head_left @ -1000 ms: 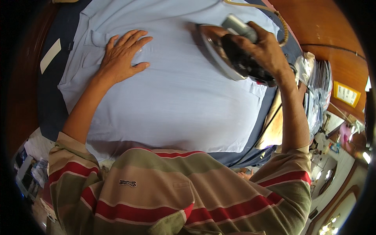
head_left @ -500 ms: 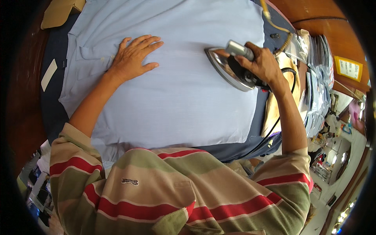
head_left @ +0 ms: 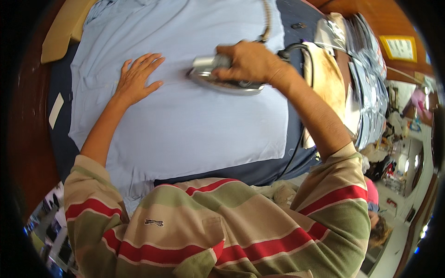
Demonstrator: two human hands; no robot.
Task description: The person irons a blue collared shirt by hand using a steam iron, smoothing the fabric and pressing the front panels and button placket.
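Note:
A light blue shirt [head_left: 199, 125] is spread over a dark blue covered table, smooth in the middle and creased along its left side. My right hand [head_left: 252, 60] grips the handle of an iron [head_left: 227, 84], whose metal soleplate rests on the shirt with its tip to the left. The hand hides most of the handle and the iron's back. My left hand [head_left: 136, 83] lies flat on the cloth left of the iron, fingers spread, holding nothing. A ribbed hose [head_left: 267, 21] runs down to the iron from the far edge.
On the right lie a scorched cream cloth [head_left: 327, 78] and stacks of folded garments in clear plastic [head_left: 368, 88]. A cardboard box [head_left: 65, 34] stands far left, above a white paper strip [head_left: 56, 110]. Wooden panels border the table. Another person [head_left: 375, 217] is partly visible lower right.
The iron has slid left over the shirt with my right hand on it, its tip swinging to point more leftward. My left hand stays flat on the cloth.

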